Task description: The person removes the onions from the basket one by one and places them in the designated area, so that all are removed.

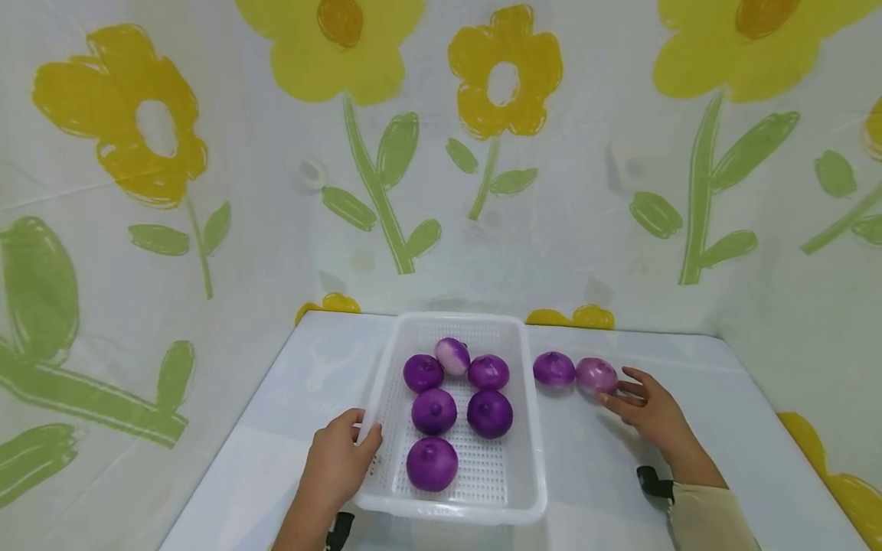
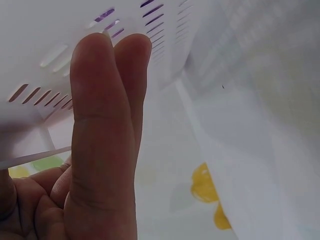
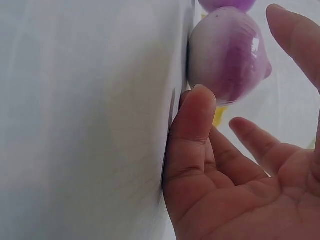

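Note:
A white plastic basket (image 1: 537,459) holds several purple onions (image 1: 432,464). My left hand (image 1: 339,459) grips the basket's left side, thumb at the rim and fingers along the outer wall. In the left wrist view two fingers (image 2: 100,125) lie straight against the slotted wall. To the right of the basket, two more onions sit side by side on the table: a darker purple onion (image 1: 553,369) and a paler onion (image 1: 596,376). My right hand (image 1: 651,409) is at the paler onion (image 3: 227,55), with its thumb and fingers spread beside it and not closed round it.
The white table (image 1: 606,490) reaches back to a white cloth backdrop (image 1: 572,252) printed with yellow flowers, which also rises at both sides. A dark strap piece (image 1: 653,484) shows at the right wrist, by a beige sleeve (image 1: 710,516).

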The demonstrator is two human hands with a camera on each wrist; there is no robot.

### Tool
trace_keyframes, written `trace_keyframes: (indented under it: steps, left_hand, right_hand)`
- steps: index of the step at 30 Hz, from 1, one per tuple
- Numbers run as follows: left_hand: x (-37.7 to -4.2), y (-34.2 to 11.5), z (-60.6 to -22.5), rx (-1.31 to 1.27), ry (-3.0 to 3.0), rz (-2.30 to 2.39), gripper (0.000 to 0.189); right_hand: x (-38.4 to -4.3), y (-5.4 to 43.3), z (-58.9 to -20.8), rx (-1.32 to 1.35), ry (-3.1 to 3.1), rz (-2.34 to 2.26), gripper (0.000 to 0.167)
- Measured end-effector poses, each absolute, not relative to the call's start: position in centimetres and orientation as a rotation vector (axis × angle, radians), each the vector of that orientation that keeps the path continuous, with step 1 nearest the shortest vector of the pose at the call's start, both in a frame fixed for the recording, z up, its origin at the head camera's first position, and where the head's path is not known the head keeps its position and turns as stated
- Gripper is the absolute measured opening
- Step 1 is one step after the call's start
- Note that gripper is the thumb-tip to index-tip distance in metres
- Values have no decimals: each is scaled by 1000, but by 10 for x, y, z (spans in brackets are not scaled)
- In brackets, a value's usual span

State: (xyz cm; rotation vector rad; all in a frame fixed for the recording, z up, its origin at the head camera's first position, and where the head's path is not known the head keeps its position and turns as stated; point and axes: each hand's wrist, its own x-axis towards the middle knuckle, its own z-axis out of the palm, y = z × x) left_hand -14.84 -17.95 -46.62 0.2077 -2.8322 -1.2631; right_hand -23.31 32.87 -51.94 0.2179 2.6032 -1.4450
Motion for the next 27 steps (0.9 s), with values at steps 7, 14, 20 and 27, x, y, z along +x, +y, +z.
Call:
trace_keyframes:
  steps: [7, 14, 20, 27]
  left_hand:
    - [-149, -180, -464, 206, -2843, -1277, 39]
    - [-150, -177, -462, 201, -2842, -1251, 37]
    - [-148, -178, -457, 147, -2838, -1179, 39]
    - [-146, -179, -457, 75, -2837, -984, 50]
  right_hand:
    - [-233, 329, -517, 231, 2597, -1453, 120]
    - [-233, 329, -517, 240, 2591, -1463, 118]
    - [-232, 328, -517, 245, 2597, -1467, 116]
    - [-233, 328, -518, 219, 2588, -1487, 114]
